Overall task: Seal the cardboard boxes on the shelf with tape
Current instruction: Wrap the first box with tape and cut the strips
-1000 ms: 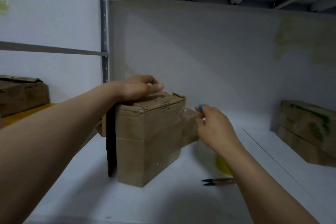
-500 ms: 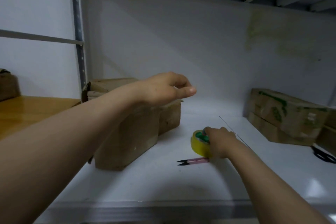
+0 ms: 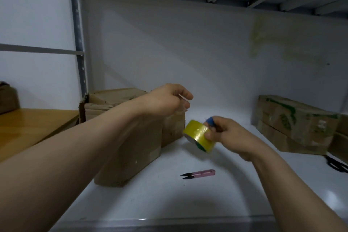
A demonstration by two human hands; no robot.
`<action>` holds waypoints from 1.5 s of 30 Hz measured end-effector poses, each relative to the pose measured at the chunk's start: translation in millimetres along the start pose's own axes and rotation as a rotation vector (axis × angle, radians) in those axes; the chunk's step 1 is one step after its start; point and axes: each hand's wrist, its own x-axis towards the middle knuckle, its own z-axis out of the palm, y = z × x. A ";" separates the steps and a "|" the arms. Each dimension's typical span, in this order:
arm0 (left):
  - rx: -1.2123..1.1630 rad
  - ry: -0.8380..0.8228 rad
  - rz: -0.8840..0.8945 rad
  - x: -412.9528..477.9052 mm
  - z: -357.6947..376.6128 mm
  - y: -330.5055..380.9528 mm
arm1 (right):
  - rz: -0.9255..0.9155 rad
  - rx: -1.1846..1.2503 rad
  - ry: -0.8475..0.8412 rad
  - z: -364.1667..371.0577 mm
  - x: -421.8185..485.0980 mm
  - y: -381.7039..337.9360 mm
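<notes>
Bare forearms point(image 3: 75, 147); right hand point(image 3: 228, 134) wears a blue fingertip cover point(image 3: 210, 121), perhaps rubber.

The left forearm and left hand point(image 3: 165, 100) hide most of the top and far corner of the plain brown cardboard box point(image 3: 131, 149). Its fingers point(image 3: 185, 96) are blurred; whether they pinch anything cannot be told. The yellow roll of packing tape point(image 3: 199, 135) is blurred and hides part of the right hand point(image 3: 231, 135); a small blue thing point(image 3: 210, 121) there is unclear. Black scissors point(image 3: 337, 164) and a second brown box point(image 3: 7, 98) are cut off by the right and left edges.
</notes>
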 end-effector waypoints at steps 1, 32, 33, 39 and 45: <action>-0.027 -0.021 -0.018 0.0 0.2 -0.1 | -0.036 0.076 -0.026 -3.1 -2.1 -10.6; -0.286 -0.095 0.026 -18.2 -15.7 -0.9 | -0.366 0.322 -0.146 -5.4 -4.1 -57.4; -0.290 -0.095 0.022 -17.9 -15.7 -1.2 | -0.371 0.322 -0.157 -5.2 -4.0 -56.9; -0.301 -0.040 0.064 -18.6 -14.7 -4.2 | -0.346 0.318 -0.160 -4.0 -3.7 -54.5; -0.297 0.232 0.248 -16.3 -2.1 -2.1 | -0.271 0.388 -0.164 -0.5 -8.8 -60.1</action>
